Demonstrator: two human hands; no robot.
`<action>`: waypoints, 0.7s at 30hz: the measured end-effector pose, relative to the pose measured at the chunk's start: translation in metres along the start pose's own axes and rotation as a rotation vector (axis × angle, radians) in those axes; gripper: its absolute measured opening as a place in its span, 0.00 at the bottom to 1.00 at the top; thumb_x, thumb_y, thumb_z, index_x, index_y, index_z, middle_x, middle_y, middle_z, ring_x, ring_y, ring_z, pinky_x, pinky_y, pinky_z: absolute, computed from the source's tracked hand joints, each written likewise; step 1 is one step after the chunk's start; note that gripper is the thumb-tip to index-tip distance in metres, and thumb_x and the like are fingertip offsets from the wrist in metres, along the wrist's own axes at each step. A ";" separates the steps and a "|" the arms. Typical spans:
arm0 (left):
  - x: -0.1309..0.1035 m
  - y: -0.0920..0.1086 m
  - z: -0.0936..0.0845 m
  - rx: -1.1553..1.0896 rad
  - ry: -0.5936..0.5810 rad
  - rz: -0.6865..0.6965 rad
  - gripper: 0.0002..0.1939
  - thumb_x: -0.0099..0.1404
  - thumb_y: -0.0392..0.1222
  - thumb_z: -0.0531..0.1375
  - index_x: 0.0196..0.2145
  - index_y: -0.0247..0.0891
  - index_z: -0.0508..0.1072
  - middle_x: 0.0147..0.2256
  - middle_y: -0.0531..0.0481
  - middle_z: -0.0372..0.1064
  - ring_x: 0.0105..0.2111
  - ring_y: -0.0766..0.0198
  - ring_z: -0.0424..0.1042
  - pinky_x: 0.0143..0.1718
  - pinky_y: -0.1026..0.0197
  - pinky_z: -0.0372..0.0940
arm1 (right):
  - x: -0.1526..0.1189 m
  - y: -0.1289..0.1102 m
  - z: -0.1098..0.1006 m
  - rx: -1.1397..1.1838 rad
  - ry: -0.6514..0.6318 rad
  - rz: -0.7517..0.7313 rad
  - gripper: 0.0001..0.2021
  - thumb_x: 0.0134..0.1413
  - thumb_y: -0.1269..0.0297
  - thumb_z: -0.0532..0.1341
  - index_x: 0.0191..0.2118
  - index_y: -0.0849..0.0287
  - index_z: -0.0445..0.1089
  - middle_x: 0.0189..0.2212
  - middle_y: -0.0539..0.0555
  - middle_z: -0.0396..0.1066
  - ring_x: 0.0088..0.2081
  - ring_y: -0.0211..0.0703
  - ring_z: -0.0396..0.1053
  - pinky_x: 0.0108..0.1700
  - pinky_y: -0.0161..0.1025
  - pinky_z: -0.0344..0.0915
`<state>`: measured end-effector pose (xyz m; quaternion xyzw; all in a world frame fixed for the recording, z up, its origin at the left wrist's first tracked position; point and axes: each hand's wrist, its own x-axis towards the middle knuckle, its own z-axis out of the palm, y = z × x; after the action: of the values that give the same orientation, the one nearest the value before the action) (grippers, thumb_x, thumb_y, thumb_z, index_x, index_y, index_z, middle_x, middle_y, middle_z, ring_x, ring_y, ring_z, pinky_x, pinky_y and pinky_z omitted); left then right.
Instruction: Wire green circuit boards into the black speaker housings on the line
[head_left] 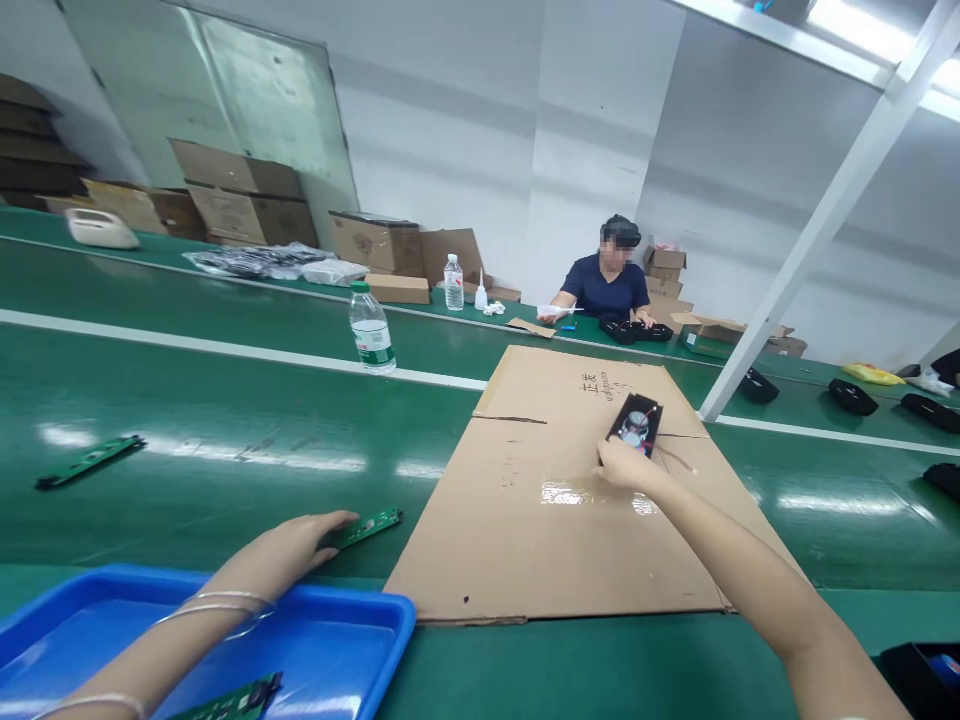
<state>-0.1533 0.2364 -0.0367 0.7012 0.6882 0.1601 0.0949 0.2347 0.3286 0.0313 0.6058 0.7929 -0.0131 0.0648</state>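
Note:
My left hand (pixel 319 538) reaches over the blue tray and has its thumb and fingers around the near end of a narrow green circuit board (pixel 373 526) on the green work surface. In my right hand (pixel 624 466) is the near end of an open black speaker housing (pixel 643 412), above the cardboard sheet. Round silver parts and thin red wires show inside it. My fingers cover its lower end. Another green circuit board (pixel 94 460) lies far to the left, and one more board (pixel 229 703) is partly visible in the tray.
A blue tray (pixel 401 612) stands at the front left, beside a large flat cardboard sheet (pixel 495 560). A water bottle (pixel 372 335) stands beyond. A co-worker (pixel 606 285) sits across the bench. A white post (pixel 810 220) rises at the right, near several black housings (pixel 853 397).

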 end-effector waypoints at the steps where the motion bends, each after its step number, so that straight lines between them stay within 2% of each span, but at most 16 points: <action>1: 0.001 0.000 0.001 -0.002 -0.016 0.006 0.16 0.52 0.32 0.50 0.35 0.40 0.74 0.38 0.47 0.77 0.40 0.54 0.75 0.42 0.57 0.66 | -0.013 -0.001 -0.001 0.008 0.030 -0.070 0.12 0.60 0.64 0.57 0.48 0.63 0.65 0.45 0.56 0.66 0.43 0.42 0.67 0.43 0.43 0.66; 3: 0.003 -0.001 0.002 -0.005 -0.055 0.009 0.17 0.54 0.30 0.50 0.36 0.39 0.74 0.39 0.46 0.77 0.41 0.55 0.74 0.44 0.58 0.65 | -0.037 0.007 0.000 0.011 0.096 -0.175 0.12 0.58 0.74 0.55 0.48 0.61 0.65 0.46 0.55 0.67 0.45 0.41 0.66 0.44 0.40 0.64; 6: 0.006 0.000 0.003 -0.021 -0.090 -0.031 0.10 0.57 0.31 0.57 0.37 0.37 0.73 0.39 0.44 0.76 0.41 0.55 0.74 0.46 0.54 0.65 | -0.058 0.028 0.009 -0.025 0.136 -0.249 0.20 0.47 0.85 0.57 0.43 0.58 0.70 0.45 0.55 0.69 0.46 0.45 0.64 0.43 0.40 0.62; 8: 0.005 0.003 0.002 -0.052 -0.085 -0.064 0.07 0.60 0.37 0.59 0.38 0.35 0.72 0.39 0.46 0.74 0.41 0.58 0.73 0.46 0.50 0.65 | -0.064 0.038 0.019 -0.054 0.150 -0.278 0.17 0.44 0.85 0.59 0.37 0.58 0.73 0.46 0.55 0.69 0.46 0.49 0.64 0.43 0.43 0.61; 10: 0.002 0.007 -0.001 -0.105 -0.045 -0.090 0.09 0.63 0.40 0.59 0.39 0.34 0.71 0.41 0.47 0.72 0.42 0.59 0.71 0.47 0.48 0.64 | -0.069 0.039 0.027 -0.076 0.184 -0.300 0.10 0.45 0.81 0.61 0.31 0.59 0.73 0.47 0.57 0.68 0.46 0.52 0.63 0.44 0.47 0.59; 13: -0.007 0.015 -0.009 -0.235 0.053 -0.123 0.10 0.64 0.41 0.58 0.42 0.35 0.70 0.44 0.46 0.70 0.45 0.57 0.69 0.48 0.47 0.63 | -0.084 0.026 0.029 -0.095 0.237 -0.337 0.03 0.47 0.74 0.64 0.28 0.60 0.73 0.44 0.60 0.68 0.43 0.52 0.63 0.43 0.48 0.58; 15: -0.017 0.022 -0.014 -0.362 0.122 -0.144 0.11 0.63 0.42 0.58 0.42 0.35 0.70 0.45 0.45 0.69 0.46 0.56 0.69 0.49 0.45 0.62 | -0.104 0.011 0.029 -0.098 0.255 -0.373 0.01 0.47 0.70 0.66 0.28 0.60 0.73 0.42 0.59 0.68 0.42 0.51 0.62 0.43 0.47 0.57; 17: -0.031 0.030 -0.018 -0.523 0.177 -0.155 0.14 0.61 0.44 0.59 0.43 0.34 0.70 0.44 0.43 0.71 0.47 0.54 0.69 0.50 0.46 0.62 | -0.132 -0.006 0.031 -0.098 0.268 -0.403 0.04 0.47 0.66 0.67 0.28 0.60 0.73 0.40 0.57 0.67 0.42 0.49 0.61 0.44 0.45 0.57; 21: -0.079 0.059 -0.023 -0.894 0.190 -0.128 0.31 0.51 0.53 0.63 0.47 0.31 0.67 0.42 0.40 0.74 0.45 0.51 0.72 0.47 0.51 0.67 | -0.199 -0.041 0.050 -0.091 0.300 -0.425 0.05 0.46 0.67 0.67 0.26 0.61 0.71 0.36 0.56 0.65 0.38 0.46 0.60 0.39 0.42 0.58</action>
<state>-0.1068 0.1538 -0.0020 0.5299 0.5992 0.4985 0.3342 0.2514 0.1220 0.0033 0.4173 0.9028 0.0991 -0.0305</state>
